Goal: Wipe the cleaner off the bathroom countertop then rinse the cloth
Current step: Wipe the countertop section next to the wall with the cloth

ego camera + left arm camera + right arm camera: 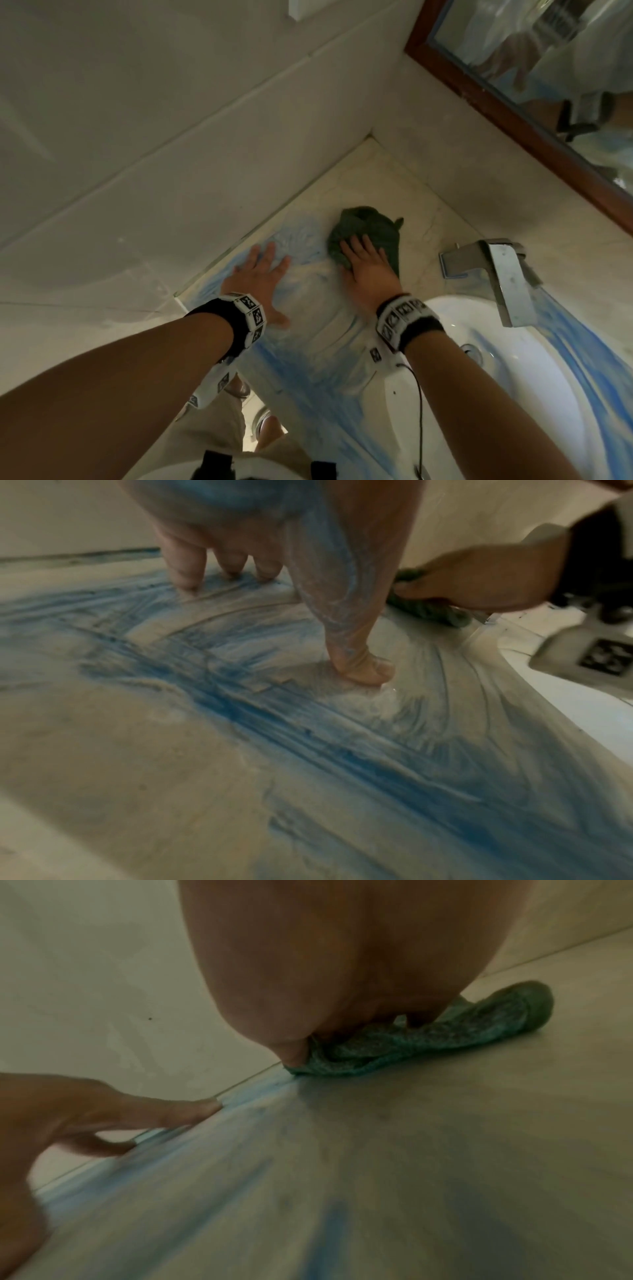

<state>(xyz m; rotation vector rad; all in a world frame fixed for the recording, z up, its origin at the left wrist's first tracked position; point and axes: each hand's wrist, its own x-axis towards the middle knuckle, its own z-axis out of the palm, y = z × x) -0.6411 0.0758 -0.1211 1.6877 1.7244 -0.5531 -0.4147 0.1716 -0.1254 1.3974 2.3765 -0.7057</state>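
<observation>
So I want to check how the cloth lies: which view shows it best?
The head view: the whole green cloth lies crumpled on the countertop under the right hand. The right wrist view shows only one blurred end beyond the palm; the left wrist view just a sliver under that hand.

cloth (366, 233) part hidden under right hand (368, 270) | faucet (496, 270) blurred | mirror (548, 68) cut off by edge
</observation>
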